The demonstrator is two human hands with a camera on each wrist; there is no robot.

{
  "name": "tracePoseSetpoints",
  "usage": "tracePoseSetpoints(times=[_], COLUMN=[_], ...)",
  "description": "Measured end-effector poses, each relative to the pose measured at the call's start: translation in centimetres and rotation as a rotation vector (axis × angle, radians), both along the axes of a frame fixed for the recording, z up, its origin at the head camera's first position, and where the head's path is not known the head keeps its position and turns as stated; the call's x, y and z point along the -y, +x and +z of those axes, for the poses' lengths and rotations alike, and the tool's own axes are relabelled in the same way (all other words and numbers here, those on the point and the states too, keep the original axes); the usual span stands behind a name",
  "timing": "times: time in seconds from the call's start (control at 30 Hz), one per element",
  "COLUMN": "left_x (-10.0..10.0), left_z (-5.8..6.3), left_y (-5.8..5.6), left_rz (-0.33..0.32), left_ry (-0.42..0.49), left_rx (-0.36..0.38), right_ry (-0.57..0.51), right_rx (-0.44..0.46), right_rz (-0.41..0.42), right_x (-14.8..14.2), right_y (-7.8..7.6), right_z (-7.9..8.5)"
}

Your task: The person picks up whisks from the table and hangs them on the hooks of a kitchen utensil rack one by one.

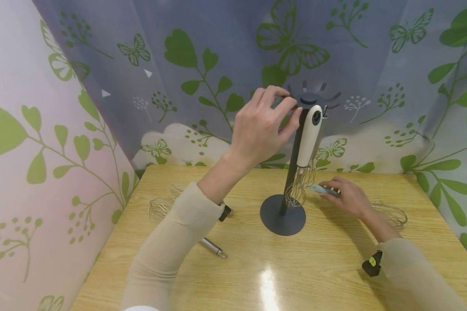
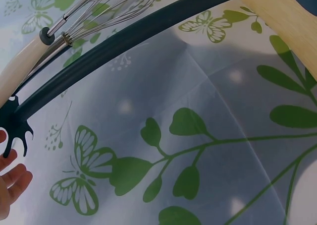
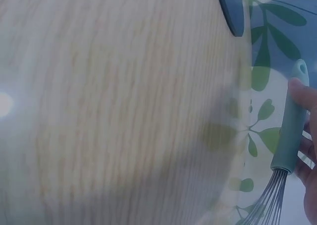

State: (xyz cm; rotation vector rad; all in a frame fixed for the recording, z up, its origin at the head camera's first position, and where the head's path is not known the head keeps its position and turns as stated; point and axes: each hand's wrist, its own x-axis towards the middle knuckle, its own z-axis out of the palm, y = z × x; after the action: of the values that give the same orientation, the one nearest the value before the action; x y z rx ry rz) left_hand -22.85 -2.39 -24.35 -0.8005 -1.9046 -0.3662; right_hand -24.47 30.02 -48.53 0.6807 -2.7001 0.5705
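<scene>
- Backdrop: leaf-and-butterfly printed curtain (image 1: 225,39) behind a wood-grain worktop (image 1: 319,268).
- Far left: two wire whisk heads (image 1: 159,208) on the worktop, partly hidden by the left sleeve (image 1: 167,242); a steel handle (image 1: 213,247) shows past the sleeve, nearer the viewer.
- Centre: left hand (image 1: 262,119) raised, fingers bent, at the hooked top of a dark stand (image 1: 289,183). Cannot tell whether it grips a hook.
- Stand upright on its round base; cream-handled whisk (image 1: 309,134) hangs from it, wires down, a metal-handled whisk (image 1: 320,139) just behind.
- Right of stand: right hand (image 1: 348,196) grips the handle of a pale green whisk (image 3: 290,131) above the worktop; handle end points toward the stand.
</scene>
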Motion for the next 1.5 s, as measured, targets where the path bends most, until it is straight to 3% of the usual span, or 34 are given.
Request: tracePoseSetpoints(times=[0.43, 1.1, 1.5], left_x=[-0.1, -0.3, -0.3], left_z=[-0.1, -0.1, -0.2], left_y=[0.1, 0.2, 0.3], left_rz=[-0.007, -0.011, -0.017], left_ry=[0.027, 0.020, 0.025], left_rx=[-0.003, 0.003, 0.006], right_ry=[-0.047, -0.122, -0.239], right_rx=[0.016, -0.033, -0.076], right_rz=[-0.036, -0.040, -0.036], right_x=[-0.2, 0.5, 1.4], right_y=[-0.1, 0.3, 0.4], right_z=[0.8, 2.1, 2.5])
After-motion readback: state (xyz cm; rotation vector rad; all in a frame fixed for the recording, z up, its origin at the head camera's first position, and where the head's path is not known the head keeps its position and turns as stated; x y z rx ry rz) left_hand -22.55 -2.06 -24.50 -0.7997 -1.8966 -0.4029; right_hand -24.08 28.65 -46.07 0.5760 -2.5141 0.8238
